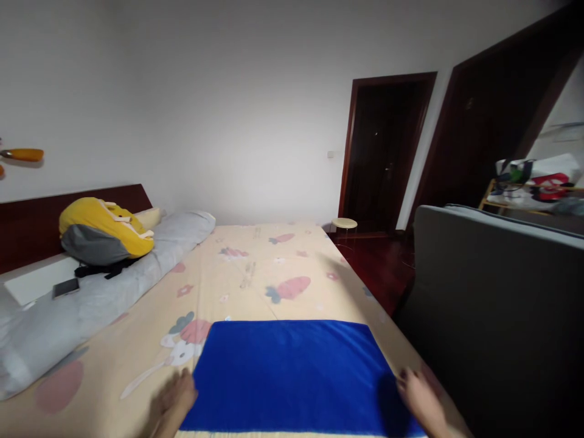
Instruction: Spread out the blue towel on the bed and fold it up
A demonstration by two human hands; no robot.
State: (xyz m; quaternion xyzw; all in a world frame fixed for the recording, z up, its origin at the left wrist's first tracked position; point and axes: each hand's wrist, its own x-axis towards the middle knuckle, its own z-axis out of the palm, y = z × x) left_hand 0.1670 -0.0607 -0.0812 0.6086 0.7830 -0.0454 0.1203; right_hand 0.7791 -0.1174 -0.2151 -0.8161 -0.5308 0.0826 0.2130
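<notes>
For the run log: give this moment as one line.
left hand: on blue towel, left edge | right hand: on right edge | towel: flat on bed sheet | grip: cannot tell

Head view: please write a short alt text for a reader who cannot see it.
Two hands, left hand and right hand, rest at the side edges of a blue towel spread flat on a cartoon-print bed sheet. A yellow plush toy lies on a grey pillow.

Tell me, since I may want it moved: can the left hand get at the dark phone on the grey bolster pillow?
Probably not from here: the left hand rests at the blue towel's edge, while the dark phone lies far up the grey bolster pillow. Nothing blocks the way.
</notes>
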